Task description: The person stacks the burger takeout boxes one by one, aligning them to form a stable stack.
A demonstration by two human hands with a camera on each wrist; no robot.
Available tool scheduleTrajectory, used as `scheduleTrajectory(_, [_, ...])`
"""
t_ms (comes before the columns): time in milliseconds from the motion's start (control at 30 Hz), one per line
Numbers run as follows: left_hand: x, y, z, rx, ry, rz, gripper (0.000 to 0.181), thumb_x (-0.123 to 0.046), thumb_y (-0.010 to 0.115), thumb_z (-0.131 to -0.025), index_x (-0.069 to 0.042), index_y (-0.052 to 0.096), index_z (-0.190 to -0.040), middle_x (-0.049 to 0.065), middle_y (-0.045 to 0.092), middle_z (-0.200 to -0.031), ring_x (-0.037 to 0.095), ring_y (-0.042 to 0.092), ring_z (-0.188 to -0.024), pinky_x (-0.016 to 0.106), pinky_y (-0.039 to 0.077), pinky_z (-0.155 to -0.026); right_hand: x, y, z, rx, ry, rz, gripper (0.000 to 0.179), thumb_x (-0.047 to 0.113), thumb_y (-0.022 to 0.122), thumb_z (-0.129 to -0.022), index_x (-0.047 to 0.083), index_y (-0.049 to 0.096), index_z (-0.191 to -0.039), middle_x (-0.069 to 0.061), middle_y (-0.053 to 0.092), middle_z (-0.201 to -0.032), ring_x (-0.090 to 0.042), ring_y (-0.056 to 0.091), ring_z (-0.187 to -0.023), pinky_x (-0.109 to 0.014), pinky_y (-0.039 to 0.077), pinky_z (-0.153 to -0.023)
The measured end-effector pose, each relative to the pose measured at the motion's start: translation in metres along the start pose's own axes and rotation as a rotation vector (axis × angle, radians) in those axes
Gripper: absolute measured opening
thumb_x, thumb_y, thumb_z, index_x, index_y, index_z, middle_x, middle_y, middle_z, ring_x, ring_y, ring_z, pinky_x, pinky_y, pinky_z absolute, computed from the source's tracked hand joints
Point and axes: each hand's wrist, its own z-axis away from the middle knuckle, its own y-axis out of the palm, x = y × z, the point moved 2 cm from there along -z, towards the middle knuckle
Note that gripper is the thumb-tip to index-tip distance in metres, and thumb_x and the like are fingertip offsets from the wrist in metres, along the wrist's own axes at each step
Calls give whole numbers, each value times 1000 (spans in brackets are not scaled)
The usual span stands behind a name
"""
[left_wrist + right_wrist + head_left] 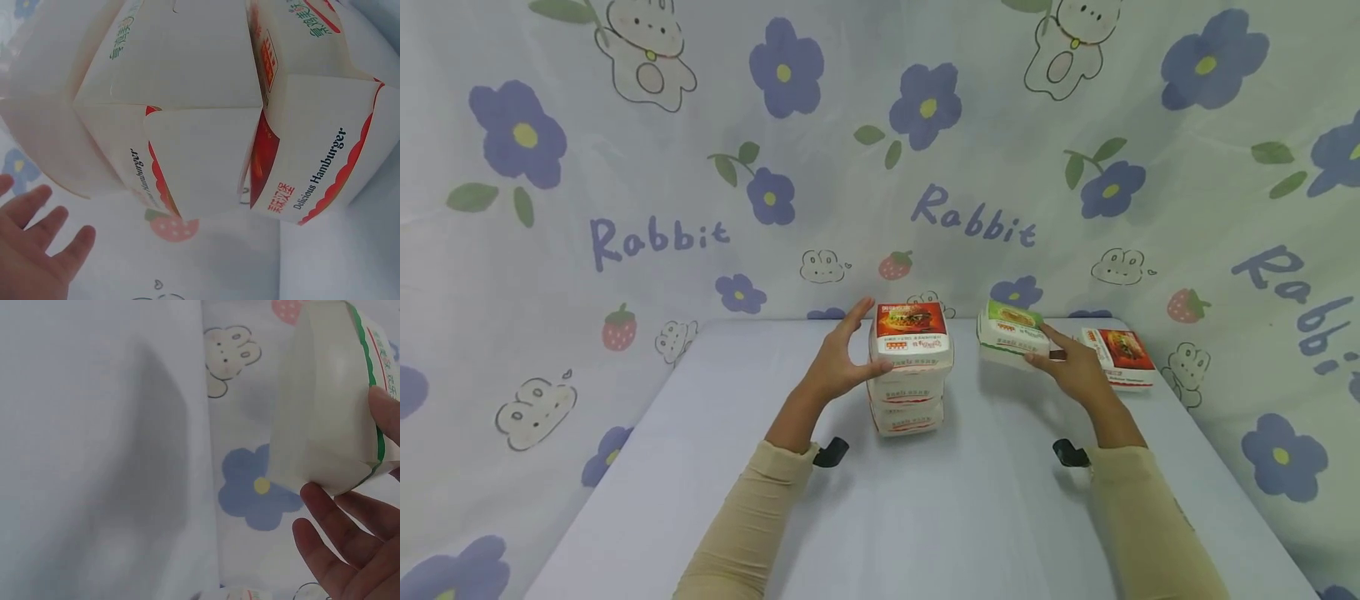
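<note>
A stack of white paper hamburger boxes (908, 392) stands mid-table, its top lid printed with a burger on red. The left hand (835, 362) is at the stack's left side, thumb and fingers spread, thumb tip near the top box's front corner. In the left wrist view, fingers (39, 228) extend beside the boxes without curling round any. To the right of the stack, the right hand (1078, 373) holds a green-lidded hamburger box (1009, 337) by its right end. Its thumb (386, 412) presses the green-edged side of this raised, tilted box, with fingertips at the lower corner.
Another red-printed hamburger box (1118, 360) lies at the table's back right, partly behind the right hand. A curtain (835, 167) with flowers and rabbits hangs behind the white table (925, 517). Black wrist cameras (1070, 454) stick out from both sleeves.
</note>
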Motion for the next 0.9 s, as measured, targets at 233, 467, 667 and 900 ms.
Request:
scheduleTrajectory(233, [-2, 1, -1, -2, -1, -8, 109, -72, 70, -69, -30, 21, -156, -9, 22, -159, 31, 33, -139, 60, 32, -106, 10, -8, 3, 12, 6, 32, 92, 69, 62, -80, 35, 20, -155, -24, 39, -148, -45, 47, -125, -56, 50, -86])
scheduleTrajectory(467, [-3, 1, 0, -2, -5, 0, 107, -71, 71, -69, -34, 20, -155, -9, 21, -159, 36, 33, -138, 62, 31, -105, 26, -19, 9, -23, -63, 86, 87, 60, 65, -85, 32, 23, -155, -21, 40, -148, -43, 49, -124, -56, 51, -86])
scheduleTrajectory(667, [-4, 1, -2, -5, 7, -4, 105, -72, 71, -69, -36, 21, -155, -10, 22, -158, 35, 33, -138, 62, 31, -105, 39, -28, 15, -22, -42, 65, 89, 64, 67, -80, 42, 21, -153, -19, 42, -146, -44, 47, -124, -56, 53, -82])
scheduleTrajectory(900, [-6, -1, -4, 7, 25, -25, 106, -68, 72, -71, -34, 19, -155, -9, 20, -159, 27, 30, -141, 60, 29, -107, 56, -38, 19, -53, -118, 142, 85, 60, 66, -84, 37, 23, -154, -19, 37, -151, -44, 48, -123, -57, 51, -83])
